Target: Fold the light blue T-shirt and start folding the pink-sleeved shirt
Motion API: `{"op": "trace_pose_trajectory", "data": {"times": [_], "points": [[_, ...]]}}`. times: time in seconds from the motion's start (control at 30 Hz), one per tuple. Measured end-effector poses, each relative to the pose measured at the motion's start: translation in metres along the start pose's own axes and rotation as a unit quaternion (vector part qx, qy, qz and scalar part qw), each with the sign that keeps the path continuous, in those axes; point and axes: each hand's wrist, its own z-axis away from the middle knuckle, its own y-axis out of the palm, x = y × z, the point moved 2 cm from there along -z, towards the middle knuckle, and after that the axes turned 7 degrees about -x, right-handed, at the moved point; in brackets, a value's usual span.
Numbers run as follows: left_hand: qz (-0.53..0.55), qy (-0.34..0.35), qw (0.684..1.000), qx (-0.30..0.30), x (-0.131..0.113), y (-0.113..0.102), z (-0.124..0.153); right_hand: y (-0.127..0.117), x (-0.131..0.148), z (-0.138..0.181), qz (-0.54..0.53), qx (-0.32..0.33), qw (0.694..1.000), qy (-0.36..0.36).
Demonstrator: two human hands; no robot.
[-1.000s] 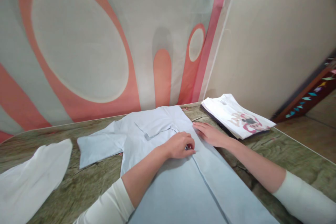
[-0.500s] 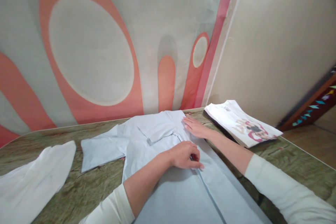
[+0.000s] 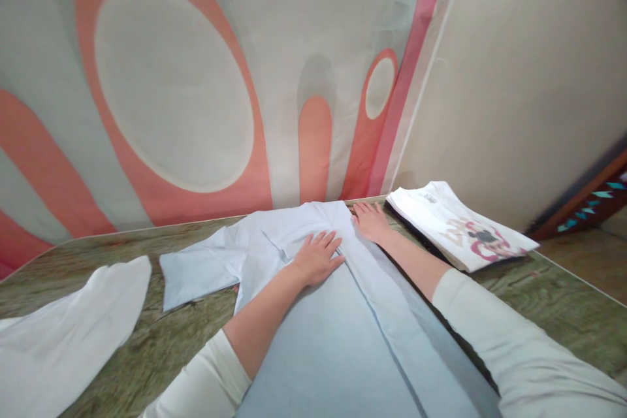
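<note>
A light blue shirt (image 3: 323, 346) lies spread on the wood-patterned table, its right side folded inward in a long strip. One short sleeve (image 3: 200, 274) sticks out to the left; the other lies folded across the upper body, partly under my hand. My left hand (image 3: 317, 260) rests flat on that folded sleeve with its fingers spread. At the shirt's upper right edge, my right hand (image 3: 371, 222) lies flat, fingers stretched out, its palm by the fold. Neither hand grips anything.
To the right sits a stack of folded T-shirts (image 3: 458, 225), the top one white with a cartoon print. A white garment (image 3: 73, 339) lies at the left on the table (image 3: 142, 366). Behind the table stands a wall with a pink and orange pattern (image 3: 313, 150).
My left hand has moved up from the fold's edge and opened from a curl to lie flat on the folded sleeve. My right hand has shifted slightly, still flat.
</note>
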Motion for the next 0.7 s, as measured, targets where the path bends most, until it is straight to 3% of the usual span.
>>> {"op": "trace_pose_trajectory", "data": {"times": [0.1, 0.17, 0.23, 0.37, 0.53, 0.7], "points": [[-0.008, 0.008, 1.000, 0.012, 0.008, 0.006, 0.001, -0.014, 0.009, 0.028, -0.031, 0.007, 0.998, -0.055], [-0.016, 0.015, 1.000, -0.001, 0.010, 0.008, 0.001, -0.021, 0.021, 0.060, -0.083, 0.041, 0.986, -0.139], [-0.022, 0.025, 0.999, -0.012, 0.012, 0.008, 0.001, -0.028, 0.027, 0.095, -0.111, 0.057, 0.976, -0.177], [-0.024, 0.044, 0.998, -0.025, 0.017, 0.006, 0.001, -0.041, 0.009, 0.145, -0.097, 0.075, 0.984, -0.132], [-0.030, 0.052, 0.998, -0.014, 0.026, 0.001, -0.003, -0.054, -0.019, 0.160, -0.044, 0.068, 0.994, -0.073], [-0.060, 0.019, 0.998, -0.027, 0.031, -0.005, -0.003, -0.065, 0.002, 0.174, -0.092, 0.068, 0.987, -0.116]]}}
